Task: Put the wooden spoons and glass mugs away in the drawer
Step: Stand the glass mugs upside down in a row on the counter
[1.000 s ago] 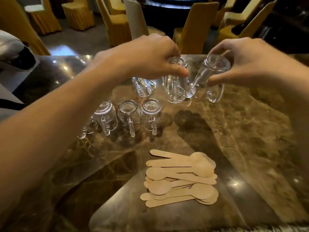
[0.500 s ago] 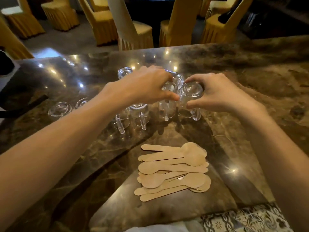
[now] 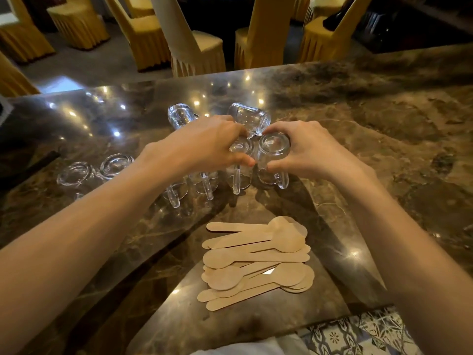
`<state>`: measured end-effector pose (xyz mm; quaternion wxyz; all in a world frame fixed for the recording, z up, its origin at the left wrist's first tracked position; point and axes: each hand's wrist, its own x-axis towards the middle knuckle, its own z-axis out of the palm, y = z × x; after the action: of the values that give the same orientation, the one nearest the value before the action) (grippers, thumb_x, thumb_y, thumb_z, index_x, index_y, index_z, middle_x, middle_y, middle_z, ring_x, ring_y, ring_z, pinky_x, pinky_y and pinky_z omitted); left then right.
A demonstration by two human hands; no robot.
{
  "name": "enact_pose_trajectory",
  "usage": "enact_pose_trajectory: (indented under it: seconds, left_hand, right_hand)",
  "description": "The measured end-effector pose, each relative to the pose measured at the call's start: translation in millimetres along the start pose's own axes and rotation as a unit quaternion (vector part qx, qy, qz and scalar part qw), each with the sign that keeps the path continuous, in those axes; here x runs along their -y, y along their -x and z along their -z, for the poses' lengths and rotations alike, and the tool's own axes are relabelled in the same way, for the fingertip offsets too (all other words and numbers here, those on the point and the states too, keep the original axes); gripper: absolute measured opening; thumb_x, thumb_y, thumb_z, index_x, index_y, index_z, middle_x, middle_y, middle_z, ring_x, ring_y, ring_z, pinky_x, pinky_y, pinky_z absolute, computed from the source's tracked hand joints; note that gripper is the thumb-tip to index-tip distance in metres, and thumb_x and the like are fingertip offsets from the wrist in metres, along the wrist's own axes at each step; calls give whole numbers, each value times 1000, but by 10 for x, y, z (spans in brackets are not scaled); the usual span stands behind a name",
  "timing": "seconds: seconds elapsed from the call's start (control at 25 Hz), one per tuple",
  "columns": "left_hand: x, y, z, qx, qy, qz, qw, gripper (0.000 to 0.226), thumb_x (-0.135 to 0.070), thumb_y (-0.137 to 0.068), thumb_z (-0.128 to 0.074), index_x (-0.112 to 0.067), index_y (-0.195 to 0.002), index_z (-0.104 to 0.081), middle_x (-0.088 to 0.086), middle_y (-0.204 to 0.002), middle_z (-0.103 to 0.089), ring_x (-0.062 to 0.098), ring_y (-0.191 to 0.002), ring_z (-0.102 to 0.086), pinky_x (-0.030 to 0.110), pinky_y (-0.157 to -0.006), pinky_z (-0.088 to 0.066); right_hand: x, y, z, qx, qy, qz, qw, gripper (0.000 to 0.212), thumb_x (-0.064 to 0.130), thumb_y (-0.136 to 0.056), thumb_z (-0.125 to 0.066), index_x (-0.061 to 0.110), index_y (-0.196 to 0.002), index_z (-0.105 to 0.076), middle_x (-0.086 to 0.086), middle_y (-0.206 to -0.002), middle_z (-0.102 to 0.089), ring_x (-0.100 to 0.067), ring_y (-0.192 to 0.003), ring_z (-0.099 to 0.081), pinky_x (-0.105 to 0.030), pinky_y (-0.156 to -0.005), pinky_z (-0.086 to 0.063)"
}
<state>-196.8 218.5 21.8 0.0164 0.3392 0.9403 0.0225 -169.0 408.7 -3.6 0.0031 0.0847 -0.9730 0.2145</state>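
My left hand (image 3: 204, 147) is curling round an upside-down glass mug (image 3: 240, 175). My right hand (image 3: 309, 152) is clasping a second glass mug (image 3: 273, 149) touching it. Both mugs are standing just beyond the wooden spoons (image 3: 256, 260) lying on the tabletop (image 3: 384, 124).

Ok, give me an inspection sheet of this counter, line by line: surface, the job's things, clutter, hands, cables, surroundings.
Surface: marble counter, brown, glossy, speckled with light reflections.
Job's things: glass mugs stand upside down in a row; rear mugs sit tilted behind the row; wooden spoons lie piled near the front edge; the drawer is not in view.
Clutter: nothing seen.
Hands: left hand has its fingers round the middle mug; right hand grips the end mug; both mugs are upside down.
Cables: nothing seen.
Surroundings: yellow-covered chairs beyond the counter; patterned floor tiles at the near right.
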Motion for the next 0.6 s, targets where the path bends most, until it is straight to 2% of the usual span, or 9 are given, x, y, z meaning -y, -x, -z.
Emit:
enact_pose_trajectory:
  seconds: [0.12,0.24,0.44,0.6]
  left_hand:
    - [-3,19,-2,-2,6,5,1000,69,-63,-79,-54,-18,-131,-50,5,-121,-56,21,-108,-54,30,-82,-40]
    - [-5,42,6,2,13,6,1000,69,-61,-79,-56,-17,-131,-50,4,-123,-56,21,-108,-54,33,-87,-43]
    - [-2,71,-3,-3,15,9,1000,71,-61,-78,-56,-16,-132,-49,4,-124,-54,20,-105,-55,32,-86,-43]
    - [15,79,-7,11,0,20,1000,76,-66,-75,-54,-17,-132,-46,2,-126,-50,22,-106,-56,40,-88,-49]
  right_hand:
    - [3,-10,-13,5,-2,2,1000,67,42,-64,-75,35,-126,-52,-1,-125,-60,-23,-116,-51,-31,-86,-43]
    - [31,-3,-18,12,1,0,1000,67,41,-65,-75,34,-128,-51,-2,-126,-60,-24,-119,-49,-33,-89,-43]
    - [68,12,-21,9,-1,4,1000,66,40,-67,-76,32,-128,-51,0,-126,-60,-23,-117,-51,-34,-91,-44]
    - [54,7,-40,23,-15,-5,1000,67,39,-67,-77,35,-128,-49,0,-127,-59,-22,-115,-53,-32,-87,-43]
